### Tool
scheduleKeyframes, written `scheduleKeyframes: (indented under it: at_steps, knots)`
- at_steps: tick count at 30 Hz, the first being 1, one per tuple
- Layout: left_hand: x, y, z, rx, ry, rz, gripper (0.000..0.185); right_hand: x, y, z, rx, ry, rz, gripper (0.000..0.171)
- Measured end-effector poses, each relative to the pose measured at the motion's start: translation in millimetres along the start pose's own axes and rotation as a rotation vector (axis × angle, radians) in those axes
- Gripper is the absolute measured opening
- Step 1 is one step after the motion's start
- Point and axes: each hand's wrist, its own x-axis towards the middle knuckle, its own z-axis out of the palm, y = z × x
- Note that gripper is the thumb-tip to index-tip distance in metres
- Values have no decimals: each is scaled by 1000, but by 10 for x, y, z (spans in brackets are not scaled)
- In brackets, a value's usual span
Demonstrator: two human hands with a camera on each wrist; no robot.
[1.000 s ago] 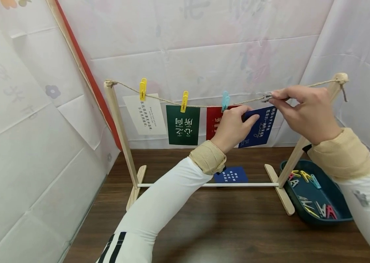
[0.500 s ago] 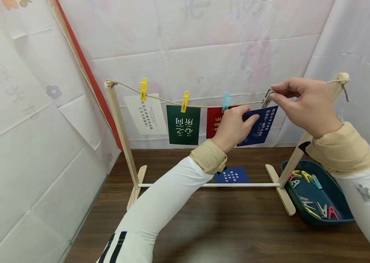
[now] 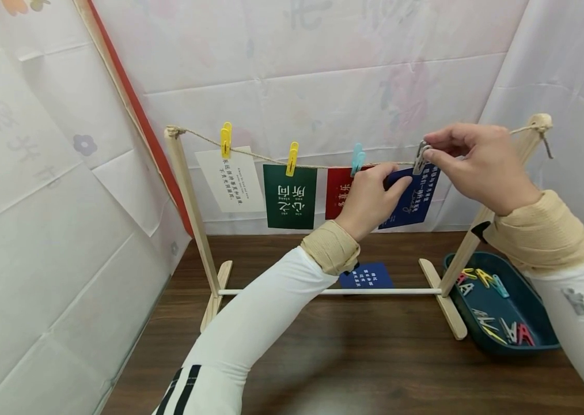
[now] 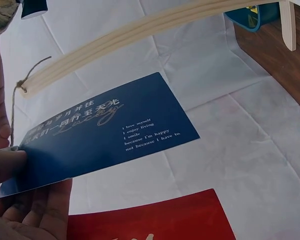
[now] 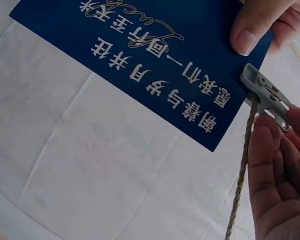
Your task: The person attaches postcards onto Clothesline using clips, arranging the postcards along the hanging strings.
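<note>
My left hand (image 3: pixel 367 202) pinches a dark blue card (image 3: pixel 410 199) by its left part, just below the twine line (image 3: pixel 318 168). My right hand (image 3: pixel 486 164) holds a grey clothespin (image 3: pixel 419 158) by its handle end. In the right wrist view the clothespin (image 5: pixel 265 95) has its nose over the edge of the blue card (image 5: pixel 155 65), with the twine (image 5: pixel 240 185) running in at its middle. White lettering covers the card (image 4: pixel 110 130) in the left wrist view. Partly behind my left hand, a red card (image 3: pixel 337 193) hangs from a light blue clothespin (image 3: pixel 357 158).
A white card (image 3: pixel 232 181) and a green card (image 3: pixel 289 199) hang further left from yellow clothespins. Wooden posts (image 3: pixel 193 213) carry the twine. Another blue card (image 3: pixel 367 275) lies on the table behind the white bar (image 3: pixel 380 291). Several clothespins lie in a dark teal tray (image 3: pixel 541 328).
The grey clothespin has turned from lying sideways to pointing down and now overlaps the blue card's top edge. That card has shifted slightly. My left hand has stayed nearly still.
</note>
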Motion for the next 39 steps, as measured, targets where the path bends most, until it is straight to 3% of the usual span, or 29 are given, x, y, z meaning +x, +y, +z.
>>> scheduleKeyframes:
  at_steps: [13,25,34,39]
  knots:
    - [-4,20,-10,-8,-12,-31,26,30,-8,-14,-40,-61,5,26]
    - [-31,-20,3,15,-31,-54,27,-16,50,6,36,-120,58,33]
    - [-95,-6,27,-81,15,-110,24,-156,-26,-64,107,5,96,33]
    - [-151,-2,59,-135,-16,-140,36,-253,-45,-115,89,49,96,28]
